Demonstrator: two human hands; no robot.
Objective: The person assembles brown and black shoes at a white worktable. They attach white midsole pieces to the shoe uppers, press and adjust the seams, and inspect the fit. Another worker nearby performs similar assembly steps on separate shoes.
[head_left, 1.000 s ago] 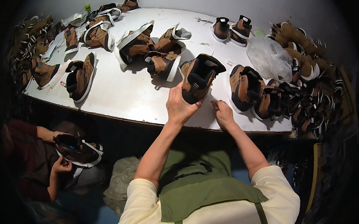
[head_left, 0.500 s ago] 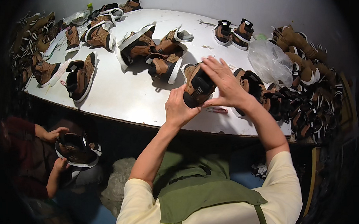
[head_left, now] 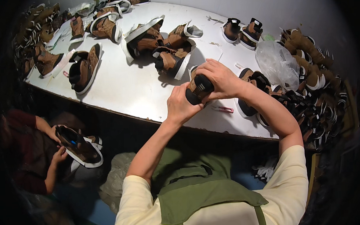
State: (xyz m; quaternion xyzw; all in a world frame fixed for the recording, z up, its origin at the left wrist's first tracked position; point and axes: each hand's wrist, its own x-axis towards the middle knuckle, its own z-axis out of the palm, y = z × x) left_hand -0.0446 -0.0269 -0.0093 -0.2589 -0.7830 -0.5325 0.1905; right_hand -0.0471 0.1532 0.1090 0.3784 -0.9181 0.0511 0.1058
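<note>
Both of my hands hold a brown and black shoe (head_left: 196, 91) above the near edge of the white table. My left hand (head_left: 179, 104) grips its near left side, thumb stretched along the bottom. My right hand (head_left: 222, 80) is closed over the upper right side, fingers curled round the shoe. Much of the shoe's body is hidden behind the hands. Just below the right hand a small pink-red tool (head_left: 224, 109), perhaps a cutter, lies on the table. More brown and black shoes (head_left: 248, 76) stand to the right of that hand.
Loose shoes (head_left: 146, 44) with white soles lie across the white table (head_left: 119, 90). A clear plastic bag (head_left: 276, 63) sits at the right, beside a big shoe pile (head_left: 318, 107). At lower left, a seated co-worker's hands (head_left: 59, 154) hold another shoe (head_left: 80, 147).
My right hand has gone from spread fingers to curling round the shoe, which has turned in my grip. The view has shifted slightly. The co-worker's shoe has also turned.
</note>
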